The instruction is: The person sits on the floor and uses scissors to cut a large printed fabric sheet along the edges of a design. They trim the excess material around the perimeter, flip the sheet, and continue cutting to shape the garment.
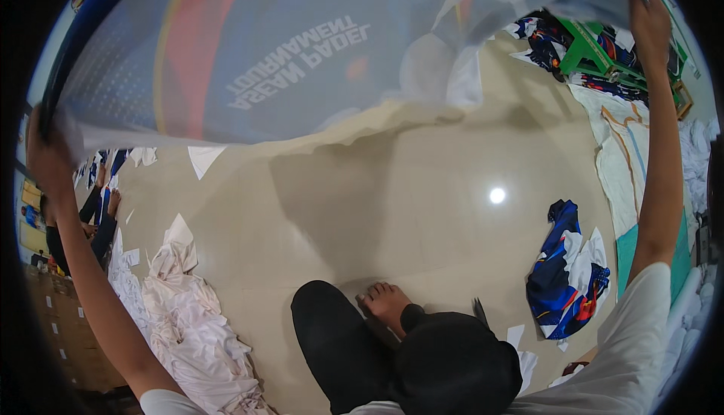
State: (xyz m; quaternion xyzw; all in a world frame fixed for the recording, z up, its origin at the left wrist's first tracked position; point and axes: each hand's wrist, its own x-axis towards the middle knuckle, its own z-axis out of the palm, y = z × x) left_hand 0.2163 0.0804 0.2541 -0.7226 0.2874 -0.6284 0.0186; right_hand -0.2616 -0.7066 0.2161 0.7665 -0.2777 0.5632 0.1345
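The fingers of my left hand [53, 158] are closed on one edge of the printed cloth [302, 34], though blur hides the exact pinch; those of my right hand [651, 26] grip its far right corner. I hold my arms wide, I'd judge, so the sheet spreads flat between them instead of bunching. It hangs raised over the far side of the tiled floor [445, 241], thin and slightly see-through, its pale lettering reversed, with red and yellow bands curving across grey-blue and a wavy, loose lower edge.

Beyond my grip, soft piles flank my knees, probably set aside to leave the middle free: a crumpled, creamy white heap [185, 302] to the left, a glossy navy bundle [562, 279] with white and orange patches to the right. Far right stands a rigid, angular green frame [584, 49], dark patterned fabric around it.
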